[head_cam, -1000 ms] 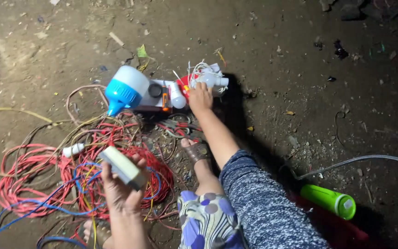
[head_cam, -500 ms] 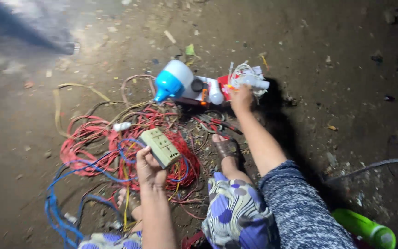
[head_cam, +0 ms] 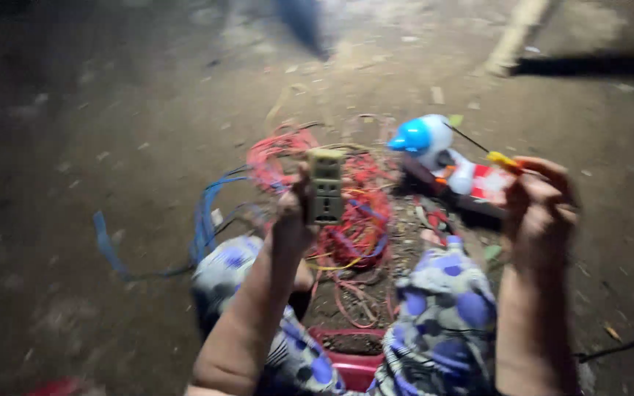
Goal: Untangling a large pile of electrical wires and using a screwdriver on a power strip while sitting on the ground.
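My left hand (head_cam: 293, 214) holds a small beige socket block (head_cam: 326, 186) upright, raised over a tangle of red wires (head_cam: 346, 205). In my right hand (head_cam: 541, 202) is a thin tool with a yellow handle (head_cam: 502, 160) and a dark tip that points up and left. Both hands are lifted above my knees, which are covered in blue-and-white patterned cloth (head_cam: 445, 308). The picture is blurred.
A blue-and-white lamp-like object (head_cam: 421, 138) lies on the dirt floor beyond the wires, beside a red-and-white item (head_cam: 482, 183). Blue cable (head_cam: 203, 216) loops out to the left. A red basin rim (head_cam: 350, 363) shows between my knees.
My right hand has come back from the white bundle near the lamp and now holds the yellow-handled tool. My left hand lifted the socket block higher. The camera swung left.
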